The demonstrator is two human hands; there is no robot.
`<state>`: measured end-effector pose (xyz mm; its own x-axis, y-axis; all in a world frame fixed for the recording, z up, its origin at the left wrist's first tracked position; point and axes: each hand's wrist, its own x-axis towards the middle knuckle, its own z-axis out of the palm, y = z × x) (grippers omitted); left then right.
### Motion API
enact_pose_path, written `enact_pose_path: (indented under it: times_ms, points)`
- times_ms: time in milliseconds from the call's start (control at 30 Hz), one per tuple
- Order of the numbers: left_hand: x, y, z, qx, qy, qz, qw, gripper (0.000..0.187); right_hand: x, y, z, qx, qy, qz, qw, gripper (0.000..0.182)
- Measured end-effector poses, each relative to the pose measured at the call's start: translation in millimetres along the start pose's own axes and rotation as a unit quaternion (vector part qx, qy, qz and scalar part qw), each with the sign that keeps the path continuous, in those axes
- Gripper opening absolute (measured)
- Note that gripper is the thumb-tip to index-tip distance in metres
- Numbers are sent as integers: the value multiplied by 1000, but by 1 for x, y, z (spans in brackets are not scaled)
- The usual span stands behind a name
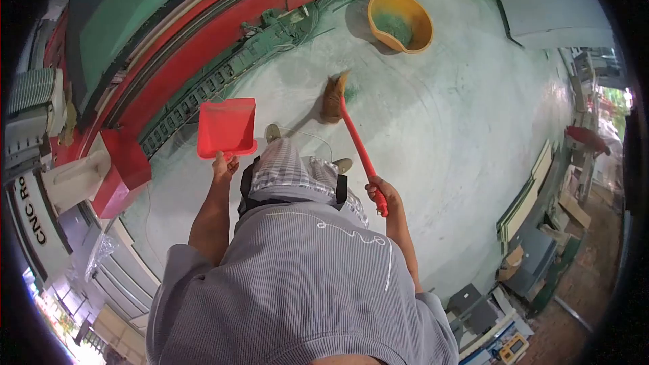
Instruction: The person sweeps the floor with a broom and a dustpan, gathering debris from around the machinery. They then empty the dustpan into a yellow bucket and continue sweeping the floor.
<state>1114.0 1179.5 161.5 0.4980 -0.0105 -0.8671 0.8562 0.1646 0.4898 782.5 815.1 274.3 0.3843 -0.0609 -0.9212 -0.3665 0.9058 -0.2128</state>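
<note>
A red dustpan (pixel 228 125) is held out on the left, its handle gripped by my left hand (pixel 225 165). Around the red handle of a hand broom (pixel 357 140) the fingers of my right hand (pixel 383 194) are wrapped. The broom's brown bristles (pixel 332 100) are down by the floor, beside a patch of green dust (pixel 351 92). Beyond the broom stands a yellow tub (pixel 418 19) with green dust inside it.
A large red and green machine (pixel 223 27) curves along the left and far side, with a cable chain (pixel 196 94) at its base. Boards (pixel 524 199) lean at the right. A grey-white panel (pixel 554 13) is at the far right. A thin cable (pixel 307 135) lies near my feet.
</note>
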Motion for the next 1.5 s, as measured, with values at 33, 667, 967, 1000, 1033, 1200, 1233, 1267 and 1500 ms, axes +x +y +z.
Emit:
enact_pose_path:
  times_ms: [33,667,967,1000,1033,1200,1233,1267,1500]
  points:
    - [-9,-4,0,-2,2,1,1000,37,-5,-1,-3,-14,-5,-1,1000,16]
    - [-38,-95,75,-40,34,-27,998,40,-56,-31,-107,-345,-39,-2,938,38]
    - [-56,-153,109,-24,-23,12,999,38,-73,-64,-144,-404,8,-22,914,44]
    - [-55,-154,113,-17,-11,-5,1000,39,-76,-63,-146,-389,-2,-41,920,44]
    - [-56,-155,116,-10,3,-23,1000,39,-79,-64,-145,-388,-9,-41,921,46]
    - [-48,-149,128,-26,14,-19,999,41,-96,-71,-144,-364,-26,-39,930,52]
    - [-47,-153,126,-33,13,-25,999,41,-101,-72,-140,-341,-34,-57,938,55]
    - [-52,-157,134,-33,14,-26,999,41,-108,-78,-139,-316,-44,-79,944,58]
    - [-58,-150,131,-11,7,-10,1000,41,-174,-68,-157,-301,-42,-136,943,60]
